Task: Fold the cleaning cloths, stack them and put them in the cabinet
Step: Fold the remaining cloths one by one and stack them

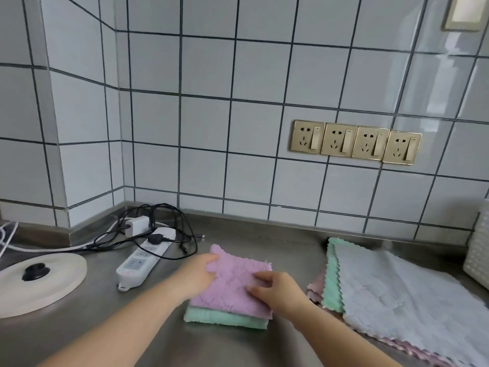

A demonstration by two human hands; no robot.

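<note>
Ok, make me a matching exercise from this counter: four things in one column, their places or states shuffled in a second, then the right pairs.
1. purple cloth
2. green cloth
3. grey cloth
4. power strip

A. unfolded, on top of the right pile
B. folded, bottom of the stack
C. left of the stack, by the cables
D. folded, under both hands

Pairs: 1-D, 2-B, 3-A, 4-C

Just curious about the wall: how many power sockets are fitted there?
4, side by side in one row on the tiled wall: first socket, second socket, third socket, fourth socket.
</note>
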